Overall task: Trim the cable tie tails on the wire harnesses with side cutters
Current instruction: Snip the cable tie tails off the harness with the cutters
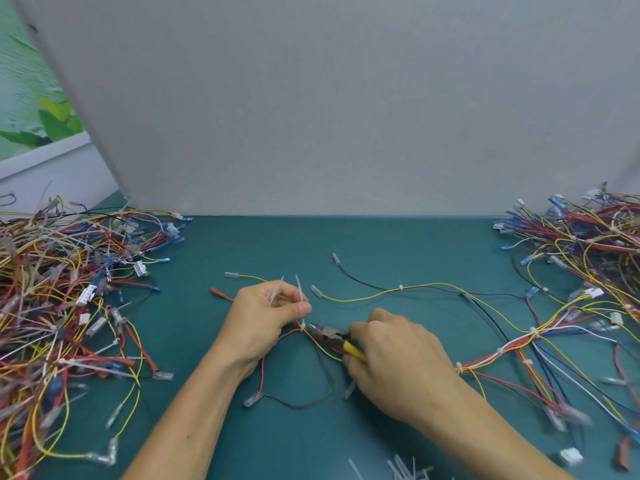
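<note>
A wire harness (426, 287) of yellow, black, red and white wires lies spread across the green mat. My left hand (263, 317) pinches an upright white cable tie tail (300, 292) between thumb and finger, and other cut tails stick out of its fist. My right hand (391, 362) grips the yellow-handled side cutters (329, 334). The cutter jaws point left at the base of that tail, right beside the tie head (303, 326). Whether the jaws touch the tail is unclear.
A big tangled pile of harnesses (62, 289) fills the left of the mat, another pile (588, 258) the right. Loose white tie pieces (401, 467) lie at the near edge. A grey panel (329, 116) stands behind the mat (277, 244).
</note>
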`<state>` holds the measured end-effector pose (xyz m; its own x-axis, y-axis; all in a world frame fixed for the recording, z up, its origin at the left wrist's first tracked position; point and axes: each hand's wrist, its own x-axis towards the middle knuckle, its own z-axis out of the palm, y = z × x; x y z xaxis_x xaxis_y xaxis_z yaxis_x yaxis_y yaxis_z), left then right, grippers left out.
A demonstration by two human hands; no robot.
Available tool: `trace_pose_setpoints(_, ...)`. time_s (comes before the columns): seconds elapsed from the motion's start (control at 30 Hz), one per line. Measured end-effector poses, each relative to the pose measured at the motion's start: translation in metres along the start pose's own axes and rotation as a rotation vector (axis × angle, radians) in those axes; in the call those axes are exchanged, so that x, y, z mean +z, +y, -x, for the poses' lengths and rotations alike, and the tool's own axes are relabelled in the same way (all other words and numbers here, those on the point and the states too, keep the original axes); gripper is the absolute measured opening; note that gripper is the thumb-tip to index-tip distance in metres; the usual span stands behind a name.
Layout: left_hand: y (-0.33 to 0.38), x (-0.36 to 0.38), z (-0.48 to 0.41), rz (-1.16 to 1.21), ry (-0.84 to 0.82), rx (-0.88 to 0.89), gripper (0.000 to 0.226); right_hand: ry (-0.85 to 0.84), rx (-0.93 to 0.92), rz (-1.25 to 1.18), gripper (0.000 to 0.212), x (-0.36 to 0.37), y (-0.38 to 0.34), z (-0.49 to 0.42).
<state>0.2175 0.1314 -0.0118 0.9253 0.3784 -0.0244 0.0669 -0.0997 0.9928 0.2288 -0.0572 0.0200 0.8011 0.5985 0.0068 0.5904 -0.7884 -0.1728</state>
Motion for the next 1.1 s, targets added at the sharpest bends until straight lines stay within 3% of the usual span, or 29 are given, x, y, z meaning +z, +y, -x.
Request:
trace_pose_setpoints(0.47,-0.003,-0.001,-0.002,-0.002,-0.004,-0.004,0.028,-0.014,0.042,-0.039,0.017,0.006,-0.010,-0.008)
trace_pose_setpoints(1.1,-0.005,0.001,0.002,-0.031,0.053,0.000,0.030,-0.040,-0.059,0.042,0.009,0.018,-0.014,-0.006)
